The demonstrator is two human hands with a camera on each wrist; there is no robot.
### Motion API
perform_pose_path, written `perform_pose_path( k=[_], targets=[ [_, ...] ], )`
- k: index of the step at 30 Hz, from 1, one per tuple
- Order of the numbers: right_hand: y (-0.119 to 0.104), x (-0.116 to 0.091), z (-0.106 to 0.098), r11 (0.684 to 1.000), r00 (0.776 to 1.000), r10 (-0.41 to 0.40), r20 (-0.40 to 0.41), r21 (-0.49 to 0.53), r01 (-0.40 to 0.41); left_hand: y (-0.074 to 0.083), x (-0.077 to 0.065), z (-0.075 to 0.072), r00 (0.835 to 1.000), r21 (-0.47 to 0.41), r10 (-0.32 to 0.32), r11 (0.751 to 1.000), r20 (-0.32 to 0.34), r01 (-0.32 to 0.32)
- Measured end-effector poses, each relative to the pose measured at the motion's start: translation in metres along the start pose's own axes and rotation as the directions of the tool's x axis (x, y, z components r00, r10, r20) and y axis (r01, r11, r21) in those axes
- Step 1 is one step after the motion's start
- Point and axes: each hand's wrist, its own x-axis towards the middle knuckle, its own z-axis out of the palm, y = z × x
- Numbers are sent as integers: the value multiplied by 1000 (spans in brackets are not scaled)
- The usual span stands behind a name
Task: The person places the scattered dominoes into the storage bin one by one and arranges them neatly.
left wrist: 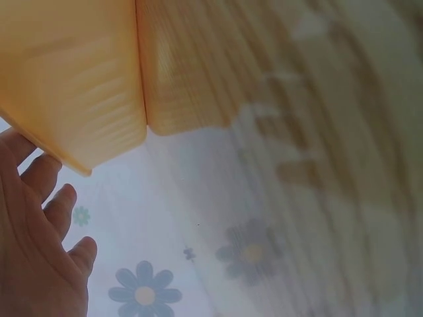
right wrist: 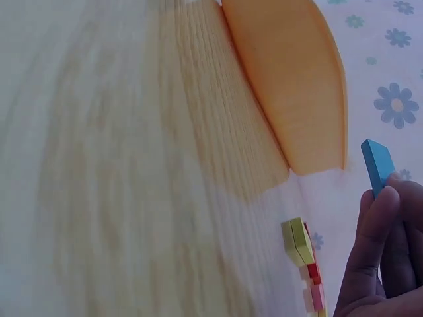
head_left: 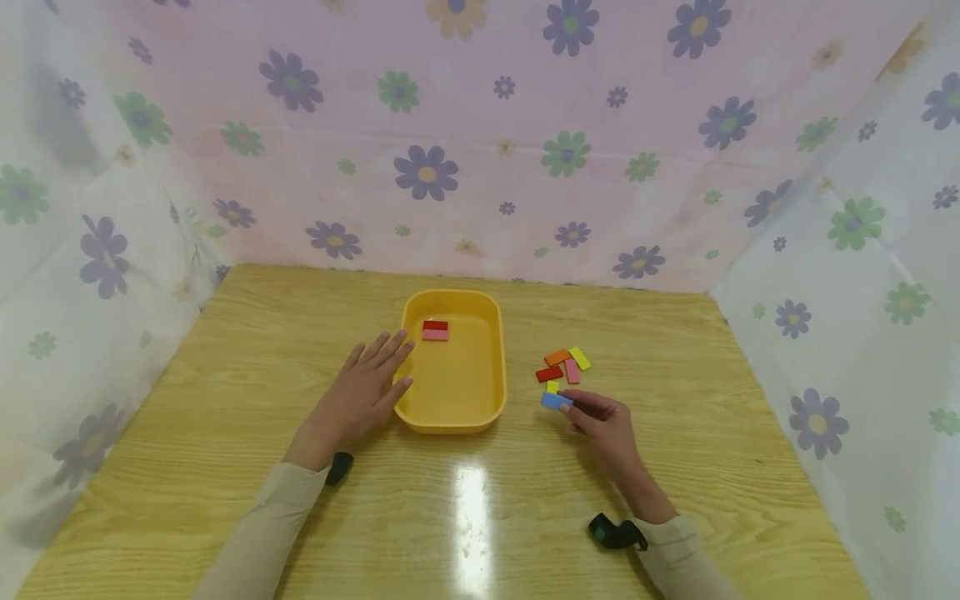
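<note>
My right hand [head_left: 606, 425] pinches one end of a flat blue block [head_left: 555, 402] between thumb and fingers. In the right wrist view the blue block [right wrist: 378, 165] points up, raised over the table. Beside it lie loose flat blocks: yellow [head_left: 552, 387], dark red [head_left: 550, 374], orange [head_left: 557, 357], pink [head_left: 572, 371] and another yellow one. My left hand [head_left: 360, 396] rests at the left rim of a yellow plastic tub [head_left: 491, 367], fingers spread and fairly straight. Inside the tub, near its far left corner, a red block [head_left: 436, 326] lies against a pink block [head_left: 435, 336].
The wooden table [head_left: 300, 542] reaches back to a flowered curtain [head_left: 495, 208], which also hangs on both sides. A black wrist camera [head_left: 615, 532] sits under the right forearm, another [head_left: 340, 468] by the left wrist. Light glares on the tabletop in front of the tub.
</note>
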Motion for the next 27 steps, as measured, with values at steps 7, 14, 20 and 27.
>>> perform_pose_path(
  k=[7, 14, 20, 27],
  targets=[
    [-3, -2, 12, 999, 999, 44, -18, 28, -44, 0, -1, 0, 1000, -10, -4, 1000, -5, 4],
    [-7, 0, 20, 999, 999, 29, -24, 38, -28, 1, 0, 0, 1000, -12, -8, 1000, 4, 8],
    [-13, 2, 29, 999, 1000, -4, -3, 53, 4, 0, 0, 0, 1000, -14, -8, 1000, 3, 8],
    [-17, 7, 42, 990, 998, -64, 14, 124, 62, 0, 1, 0, 1000, -16, -11, 1000, 2, 11]
  ],
)
